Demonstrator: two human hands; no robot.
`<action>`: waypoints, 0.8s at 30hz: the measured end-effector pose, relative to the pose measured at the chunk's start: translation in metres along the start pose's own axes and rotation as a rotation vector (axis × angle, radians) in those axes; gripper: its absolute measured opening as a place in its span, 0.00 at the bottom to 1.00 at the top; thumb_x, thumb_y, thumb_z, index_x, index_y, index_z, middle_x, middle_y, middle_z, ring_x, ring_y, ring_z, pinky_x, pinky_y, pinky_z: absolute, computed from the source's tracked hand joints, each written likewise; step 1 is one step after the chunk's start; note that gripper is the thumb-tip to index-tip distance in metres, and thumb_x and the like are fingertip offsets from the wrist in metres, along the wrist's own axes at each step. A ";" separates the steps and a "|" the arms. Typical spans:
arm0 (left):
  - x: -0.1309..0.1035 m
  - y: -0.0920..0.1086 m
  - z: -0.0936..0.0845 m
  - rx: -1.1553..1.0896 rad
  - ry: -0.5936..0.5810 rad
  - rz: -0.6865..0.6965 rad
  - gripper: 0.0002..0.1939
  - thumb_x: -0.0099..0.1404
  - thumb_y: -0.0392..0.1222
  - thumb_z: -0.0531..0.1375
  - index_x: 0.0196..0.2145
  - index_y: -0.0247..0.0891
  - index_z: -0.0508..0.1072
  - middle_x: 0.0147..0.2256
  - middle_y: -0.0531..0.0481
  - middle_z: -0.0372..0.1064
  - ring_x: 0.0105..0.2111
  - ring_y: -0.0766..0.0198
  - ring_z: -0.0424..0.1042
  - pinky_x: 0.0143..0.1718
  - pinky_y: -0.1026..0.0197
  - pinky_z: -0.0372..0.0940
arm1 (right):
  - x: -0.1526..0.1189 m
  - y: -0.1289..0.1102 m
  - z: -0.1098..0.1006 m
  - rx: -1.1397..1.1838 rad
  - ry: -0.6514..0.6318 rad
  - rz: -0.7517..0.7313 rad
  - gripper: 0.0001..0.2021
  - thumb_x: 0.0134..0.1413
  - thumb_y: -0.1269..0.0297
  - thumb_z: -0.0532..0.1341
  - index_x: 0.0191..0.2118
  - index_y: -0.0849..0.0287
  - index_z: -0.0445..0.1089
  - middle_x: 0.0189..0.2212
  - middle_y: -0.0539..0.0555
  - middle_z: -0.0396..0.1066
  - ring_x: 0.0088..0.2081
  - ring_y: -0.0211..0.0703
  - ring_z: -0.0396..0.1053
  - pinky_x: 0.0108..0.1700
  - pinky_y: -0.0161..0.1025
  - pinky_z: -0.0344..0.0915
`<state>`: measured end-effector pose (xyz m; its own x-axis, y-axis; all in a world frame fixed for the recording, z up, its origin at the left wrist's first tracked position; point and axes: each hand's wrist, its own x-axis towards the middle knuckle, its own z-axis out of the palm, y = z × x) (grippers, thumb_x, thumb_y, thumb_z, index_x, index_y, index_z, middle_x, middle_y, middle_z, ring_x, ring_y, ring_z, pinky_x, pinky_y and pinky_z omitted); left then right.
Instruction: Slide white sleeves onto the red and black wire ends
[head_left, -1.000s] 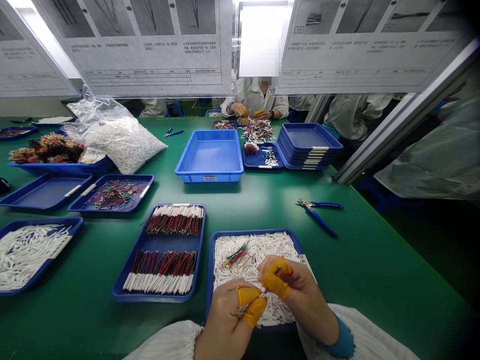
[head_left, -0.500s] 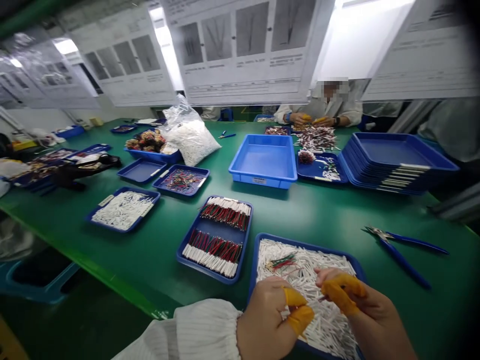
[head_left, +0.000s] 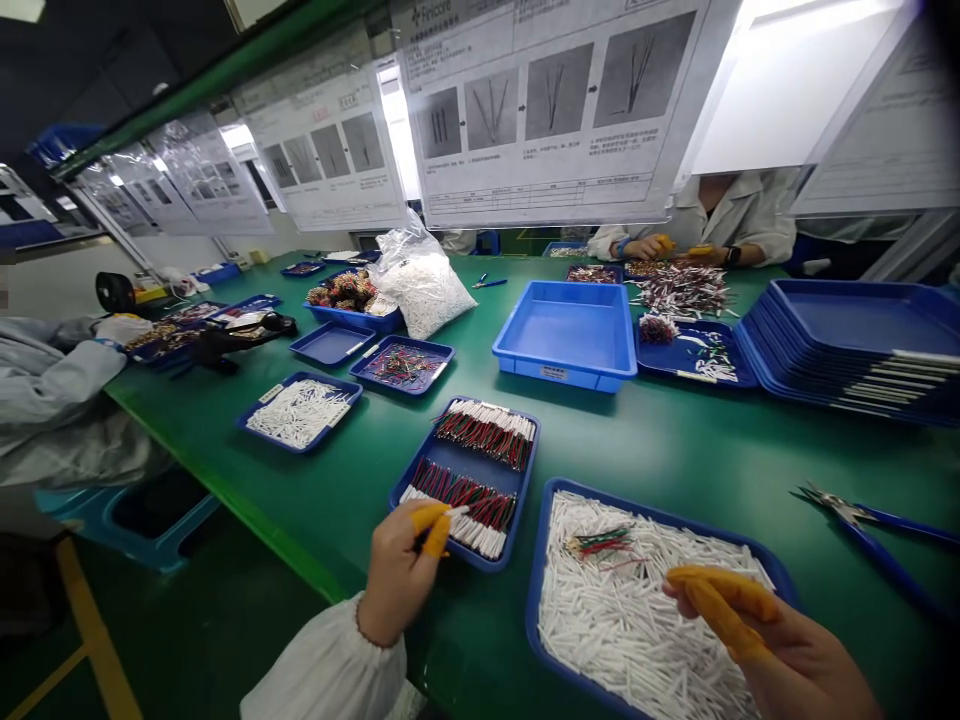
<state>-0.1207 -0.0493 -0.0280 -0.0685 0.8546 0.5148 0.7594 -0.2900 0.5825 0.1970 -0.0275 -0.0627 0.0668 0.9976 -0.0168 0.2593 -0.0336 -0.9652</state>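
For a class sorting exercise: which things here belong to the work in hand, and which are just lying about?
Seemingly in the work:
white piece pinched in the left hand
tray of wires by that hand
tray of white tubes by the right hand

Seemingly just lying about:
blue-handled cutters
light-blue bin
stacked trays
bag of white pieces

The green surface (head_left: 660, 440) has a soft shine. Nearest lies a large tray (head_left: 535, 570) of white tubes (head_left: 637, 630), with a wire tray (head_left: 463, 461) just beside it, holding two rows of wires (head_left: 480, 434). Pliers (head_left: 864, 537) with blue handles rest spread at the right. Farther back stand a light-blue bin (head_left: 566, 325), a stack of trays (head_left: 847, 335) and a full plastic bag (head_left: 431, 295).
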 end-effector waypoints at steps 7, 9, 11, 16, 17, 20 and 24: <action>-0.005 -0.039 -0.010 0.242 0.053 -0.001 0.07 0.57 0.33 0.55 0.32 0.35 0.73 0.35 0.40 0.73 0.36 0.52 0.71 0.43 0.43 0.62 | 0.001 -0.006 0.003 0.048 -0.085 0.176 0.08 0.35 0.66 0.64 0.29 0.53 0.77 0.33 0.55 0.78 0.37 0.55 0.74 0.32 0.35 0.73; -0.008 -0.039 -0.010 0.266 0.015 0.017 0.08 0.55 0.33 0.56 0.33 0.36 0.73 0.37 0.41 0.74 0.38 0.51 0.71 0.46 0.40 0.59 | 0.002 -0.015 0.006 0.047 -0.078 0.167 0.09 0.31 0.67 0.65 0.26 0.54 0.77 0.31 0.55 0.78 0.36 0.55 0.74 0.32 0.35 0.73; -0.010 -0.037 -0.012 0.279 -0.019 0.030 0.09 0.55 0.34 0.56 0.35 0.37 0.73 0.38 0.42 0.74 0.40 0.51 0.71 0.47 0.40 0.59 | 0.002 -0.026 0.008 0.039 -0.082 0.158 0.09 0.28 0.67 0.65 0.24 0.55 0.78 0.29 0.56 0.79 0.34 0.56 0.75 0.31 0.36 0.73; -0.011 -0.039 -0.017 0.301 -0.036 0.052 0.12 0.55 0.34 0.53 0.38 0.37 0.71 0.38 0.43 0.74 0.39 0.53 0.73 0.47 0.42 0.61 | 0.003 -0.049 0.014 0.004 -0.131 0.082 0.07 0.29 0.63 0.67 0.23 0.56 0.78 0.23 0.55 0.78 0.28 0.53 0.75 0.28 0.35 0.73; -0.011 -0.040 -0.017 0.305 -0.029 0.056 0.13 0.56 0.34 0.53 0.39 0.38 0.70 0.38 0.44 0.74 0.39 0.53 0.73 0.47 0.43 0.62 | 0.003 -0.050 0.014 -0.001 -0.131 0.062 0.07 0.30 0.62 0.67 0.23 0.56 0.78 0.23 0.55 0.78 0.27 0.52 0.75 0.28 0.35 0.73; -0.011 -0.043 -0.016 0.300 -0.009 0.071 0.14 0.57 0.34 0.52 0.42 0.37 0.69 0.37 0.43 0.74 0.39 0.52 0.72 0.46 0.44 0.63 | 0.003 -0.049 0.015 -0.012 -0.126 -0.009 0.08 0.35 0.59 0.66 0.25 0.57 0.77 0.25 0.57 0.78 0.29 0.52 0.75 0.28 0.37 0.73; -0.006 -0.038 -0.011 0.236 0.011 0.100 0.14 0.59 0.35 0.53 0.44 0.36 0.68 0.39 0.41 0.73 0.43 0.49 0.70 0.47 0.44 0.62 | 0.007 -0.045 0.015 -0.163 -0.120 -0.187 0.08 0.45 0.62 0.62 0.32 0.57 0.75 0.31 0.58 0.77 0.35 0.53 0.73 0.36 0.45 0.72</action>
<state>-0.1562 -0.0479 -0.0459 0.0081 0.8217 0.5698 0.8927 -0.2627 0.3661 0.1716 -0.0183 -0.0236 -0.1091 0.9870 0.1178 0.4084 0.1526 -0.8999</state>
